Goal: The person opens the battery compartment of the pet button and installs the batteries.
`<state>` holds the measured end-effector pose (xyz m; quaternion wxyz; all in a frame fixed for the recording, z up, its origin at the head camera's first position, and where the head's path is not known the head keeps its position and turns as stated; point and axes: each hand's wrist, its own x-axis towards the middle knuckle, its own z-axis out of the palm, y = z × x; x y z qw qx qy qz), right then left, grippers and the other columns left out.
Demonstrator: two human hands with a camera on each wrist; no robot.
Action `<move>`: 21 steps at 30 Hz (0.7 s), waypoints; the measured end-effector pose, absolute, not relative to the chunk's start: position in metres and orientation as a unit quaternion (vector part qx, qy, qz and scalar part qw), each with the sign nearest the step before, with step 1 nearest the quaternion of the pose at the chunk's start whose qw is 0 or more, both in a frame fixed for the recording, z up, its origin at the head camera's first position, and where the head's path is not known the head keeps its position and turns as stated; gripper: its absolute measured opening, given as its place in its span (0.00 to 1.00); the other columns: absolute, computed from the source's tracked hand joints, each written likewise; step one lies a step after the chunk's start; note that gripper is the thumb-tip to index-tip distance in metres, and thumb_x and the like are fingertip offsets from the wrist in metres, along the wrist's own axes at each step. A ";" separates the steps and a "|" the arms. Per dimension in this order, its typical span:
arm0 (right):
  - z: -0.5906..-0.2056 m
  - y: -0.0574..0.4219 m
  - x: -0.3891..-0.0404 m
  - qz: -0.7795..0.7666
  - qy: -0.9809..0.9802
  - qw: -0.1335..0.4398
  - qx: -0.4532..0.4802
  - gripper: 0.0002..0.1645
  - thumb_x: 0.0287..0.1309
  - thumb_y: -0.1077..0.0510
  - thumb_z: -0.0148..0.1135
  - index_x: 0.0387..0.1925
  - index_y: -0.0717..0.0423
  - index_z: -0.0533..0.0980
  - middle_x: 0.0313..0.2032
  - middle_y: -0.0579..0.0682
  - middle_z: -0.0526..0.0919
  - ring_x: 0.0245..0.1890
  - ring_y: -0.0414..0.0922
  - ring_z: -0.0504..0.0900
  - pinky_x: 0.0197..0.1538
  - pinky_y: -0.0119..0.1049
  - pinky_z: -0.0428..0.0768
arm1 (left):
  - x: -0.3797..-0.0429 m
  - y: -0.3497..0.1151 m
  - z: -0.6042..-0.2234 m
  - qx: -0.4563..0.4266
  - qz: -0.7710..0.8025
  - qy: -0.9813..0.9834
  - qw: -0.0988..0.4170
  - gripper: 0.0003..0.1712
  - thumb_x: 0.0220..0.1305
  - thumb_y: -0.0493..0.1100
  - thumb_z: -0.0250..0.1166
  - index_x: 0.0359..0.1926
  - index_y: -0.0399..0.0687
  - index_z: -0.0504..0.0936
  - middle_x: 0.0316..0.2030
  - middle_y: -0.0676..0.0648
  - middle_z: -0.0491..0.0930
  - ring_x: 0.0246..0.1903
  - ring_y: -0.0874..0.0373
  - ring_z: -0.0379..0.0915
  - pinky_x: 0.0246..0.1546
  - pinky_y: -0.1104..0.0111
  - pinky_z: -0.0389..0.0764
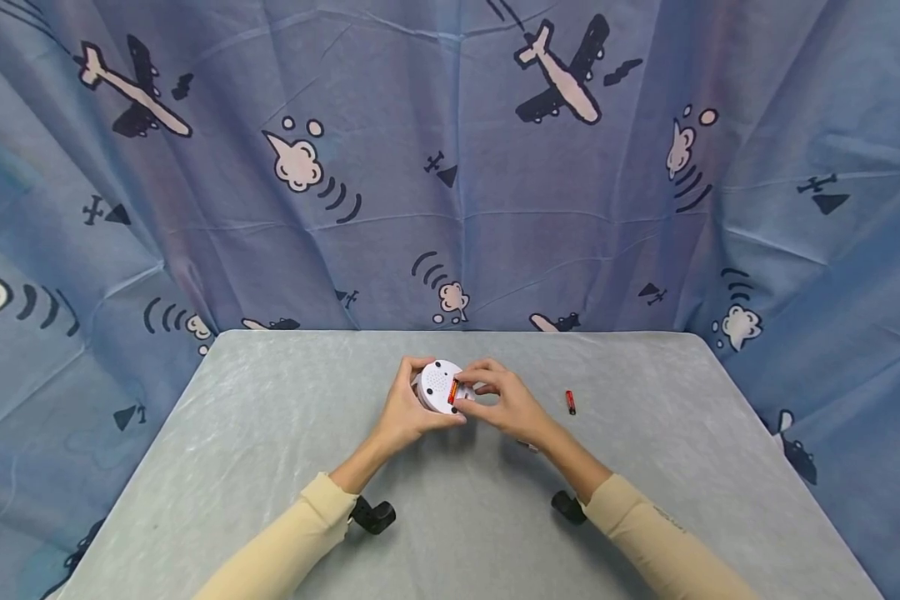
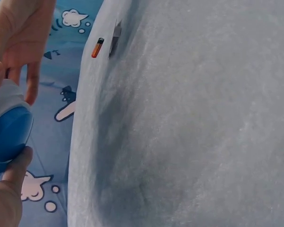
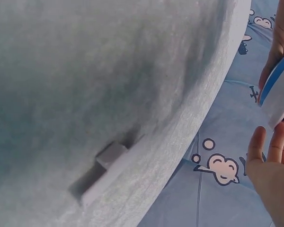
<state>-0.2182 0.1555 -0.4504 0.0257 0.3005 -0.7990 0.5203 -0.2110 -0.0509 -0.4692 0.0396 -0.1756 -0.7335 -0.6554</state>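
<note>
My left hand (image 1: 405, 410) grips a round white device (image 1: 437, 385) by its side, its underside with small holes and dark feet turned up. A blue part (image 2: 12, 135) of the device shows in the left wrist view. My right hand (image 1: 516, 407) pinches a red-and-black battery (image 1: 453, 392) at the device's battery slot, fingertips at one end and thumb at the other. In the right wrist view, that hand (image 3: 274, 177) is beside the device's white rim, with the battery partly hidden.
Another red battery (image 1: 571, 402) lies on the grey-covered table (image 1: 307, 400), to the right of my right hand. A small pale battery cover (image 3: 111, 163) lies nearer me, mostly hidden under the right forearm in the head view. Behind the table hangs a blue patterned curtain (image 1: 390, 167).
</note>
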 end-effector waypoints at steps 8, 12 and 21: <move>-0.454 0.161 -0.218 0.532 -0.795 -0.002 0.291 0.22 0.59 0.63 0.74 0.54 0.64 0.82 0.52 0.56 0.77 0.53 0.53 0.75 0.54 0.54 0.79 | -0.213 -0.050 -0.474 -0.192 -0.646 -0.737 0.049 0.53 0.35 0.31 0.87 0.61 0.36 0.65 0.57 0.39 0.73 0.54 0.47 0.72 0.54 0.63 0.75; -0.453 0.166 -0.218 0.529 -0.794 -0.012 0.298 0.23 0.61 0.64 0.72 0.57 0.66 0.81 0.53 0.57 0.76 0.55 0.55 0.74 0.56 0.54 0.78 | -0.215 -0.047 -0.473 -0.188 -0.649 -0.735 0.052 0.52 0.34 0.30 0.87 0.60 0.37 0.66 0.58 0.39 0.73 0.55 0.48 0.72 0.55 0.62 0.75; -0.442 0.170 -0.226 0.520 -0.793 -0.008 0.317 0.26 0.61 0.62 0.73 0.60 0.63 0.79 0.57 0.56 0.75 0.57 0.54 0.73 0.57 0.58 0.75 | -0.221 -0.049 -0.467 -0.191 -0.672 -0.715 0.031 0.53 0.39 0.29 0.85 0.63 0.36 0.61 0.59 0.38 0.73 0.56 0.48 0.71 0.55 0.65 0.74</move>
